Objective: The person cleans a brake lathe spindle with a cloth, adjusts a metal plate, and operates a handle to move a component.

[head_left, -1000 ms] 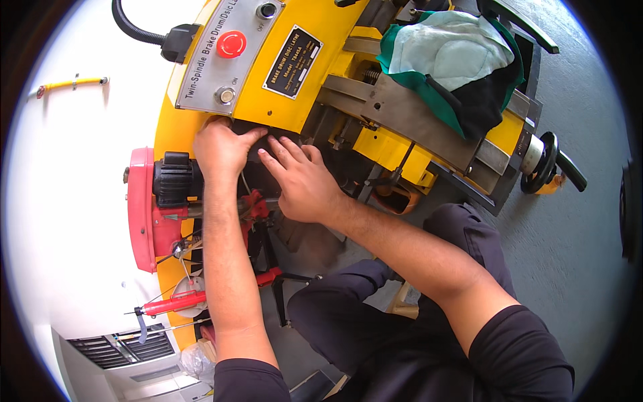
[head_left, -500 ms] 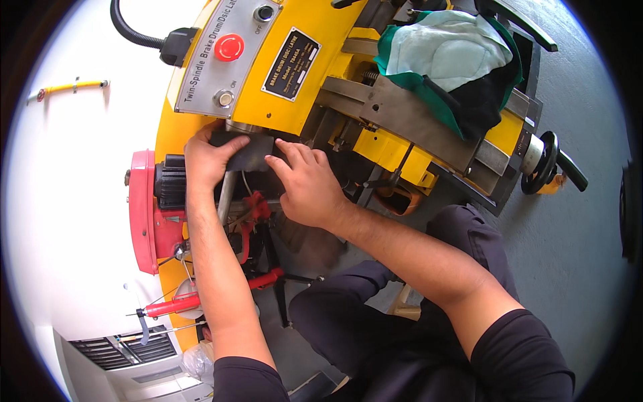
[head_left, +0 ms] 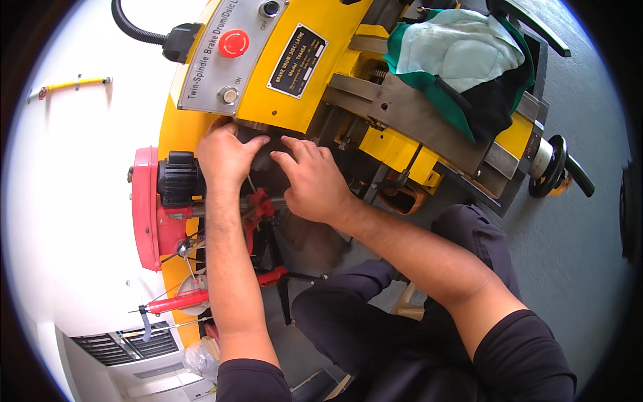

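Beneath the front of a yellow brake lathe [head_left: 321, 30], both my hands work close together on a dark, flat sheet [head_left: 266, 159]. It is hard to make out against the dark background. My left hand [head_left: 228, 155] has its thumb along the sheet's upper part, with its fingers partly hidden behind and under the machine's lower edge. My right hand [head_left: 315, 177] is at the sheet's other side, fingers bent and fingertips close to its edge. Whatever the sheet rests against is hidden in shadow.
A grey control panel with a red stop button [head_left: 234, 43] is above my hands. Green-and-white work gloves [head_left: 462, 57] lie on the slide, right of which is a black handwheel [head_left: 550, 166]. A red-cased motor unit [head_left: 146, 208] and red stand [head_left: 271, 275] are at left.
The sheet has tilted or moved so that its grey face hardly shows now. My left hand has shifted slightly right, and the whole view has drifted a little.
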Available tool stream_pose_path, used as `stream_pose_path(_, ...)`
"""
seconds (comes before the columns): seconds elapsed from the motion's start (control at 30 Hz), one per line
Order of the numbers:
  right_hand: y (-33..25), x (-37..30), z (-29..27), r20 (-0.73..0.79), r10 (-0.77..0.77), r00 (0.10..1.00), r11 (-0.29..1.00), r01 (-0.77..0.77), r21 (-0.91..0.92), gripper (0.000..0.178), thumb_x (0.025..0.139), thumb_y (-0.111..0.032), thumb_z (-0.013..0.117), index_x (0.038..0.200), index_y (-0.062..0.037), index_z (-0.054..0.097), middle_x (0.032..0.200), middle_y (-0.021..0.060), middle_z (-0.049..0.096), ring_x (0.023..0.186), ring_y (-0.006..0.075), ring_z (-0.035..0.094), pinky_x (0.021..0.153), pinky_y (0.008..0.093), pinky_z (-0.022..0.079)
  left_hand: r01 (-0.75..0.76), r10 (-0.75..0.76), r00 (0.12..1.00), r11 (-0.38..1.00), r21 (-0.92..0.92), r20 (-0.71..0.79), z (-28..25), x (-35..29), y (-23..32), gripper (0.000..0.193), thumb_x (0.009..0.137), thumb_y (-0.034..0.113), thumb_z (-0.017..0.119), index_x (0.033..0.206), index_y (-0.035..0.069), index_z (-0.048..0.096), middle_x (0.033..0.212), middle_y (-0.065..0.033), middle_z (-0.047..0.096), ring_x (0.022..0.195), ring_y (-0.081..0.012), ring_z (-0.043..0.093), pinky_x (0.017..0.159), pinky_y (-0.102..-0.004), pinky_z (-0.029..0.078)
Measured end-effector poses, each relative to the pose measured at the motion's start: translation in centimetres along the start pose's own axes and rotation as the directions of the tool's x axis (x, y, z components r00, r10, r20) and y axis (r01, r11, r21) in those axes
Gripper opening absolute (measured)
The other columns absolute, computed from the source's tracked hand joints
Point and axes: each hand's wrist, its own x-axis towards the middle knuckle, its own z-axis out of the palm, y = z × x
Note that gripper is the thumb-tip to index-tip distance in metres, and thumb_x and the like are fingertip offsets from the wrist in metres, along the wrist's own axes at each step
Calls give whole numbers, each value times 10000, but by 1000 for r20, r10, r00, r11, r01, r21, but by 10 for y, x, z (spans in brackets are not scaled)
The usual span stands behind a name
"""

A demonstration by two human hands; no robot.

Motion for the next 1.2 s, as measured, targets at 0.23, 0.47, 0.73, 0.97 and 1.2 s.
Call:
stream_pose_path(0.23, -3, -3, 3, 11, -9, 1000, 1000, 9, 1, 651, 712, -32, 667, 1358, -33, 588, 1463, 225, 521, 1351, 379, 503, 1056, 473, 421, -47, 46, 999, 990, -131, -16, 0, -2, -16, 479, 686, 406, 929, 954, 35, 789, 930, -176, 758, 845, -364, 733, 782, -450, 580)
stream_pose_path(0.47, -7, -2, 1, -40, -25, 999, 1000, 25, 14, 547, 747, -66, 668, 1290, -13, 623, 1401, 252, 563, 1295, 373, 537, 1021, 469, 434, -107, 55, 993, 811, -575, -108, 20, -4, -60, 412, 702, 249, 928, 987, -12, 786, 1103, -142, 785, 938, -307, 768, 844, -394, 579)
stream_pose_path(0.73, 1, 4, 0, 15, 36, 999, 999, -36, 16, 605, 720, -22, 654, 1322, -31, 600, 1419, 215, 542, 1335, 383, 510, 1062, 480, 431, 142, 28, 979, 613, -777, 201, -10, -1, -69, 655, 716, 147, 941, 1282, -59, 686, 1117, -141, 771, 943, -136, 720, 855, -290, 571)
stream_pose_path(0.97, -1, 3, 7, -10, 2, 1000, 1000, -2, 32, 514, 737, -32, 660, 1249, -14, 634, 1371, 240, 575, 1254, 384, 559, 1009, 475, 460, 138, -10, 977, 788, -600, 211, -6, 17, -46, 685, 686, 302, 958, 1196, -82, 710, 1000, -189, 782, 925, -252, 762, 844, -360, 586)
stream_pose_path(1.2, -4, 3, 3, 16, 36, 999, 997, -37, 62, 556, 718, 2, 626, 1272, -30, 608, 1358, 208, 568, 1274, 392, 542, 1036, 477, 453, 247, 12, 944, 638, -730, 330, -10, 29, -65, 577, 745, 349, 931, 1119, -46, 739, 1018, -194, 780, 915, -319, 769, 850, -385, 589)
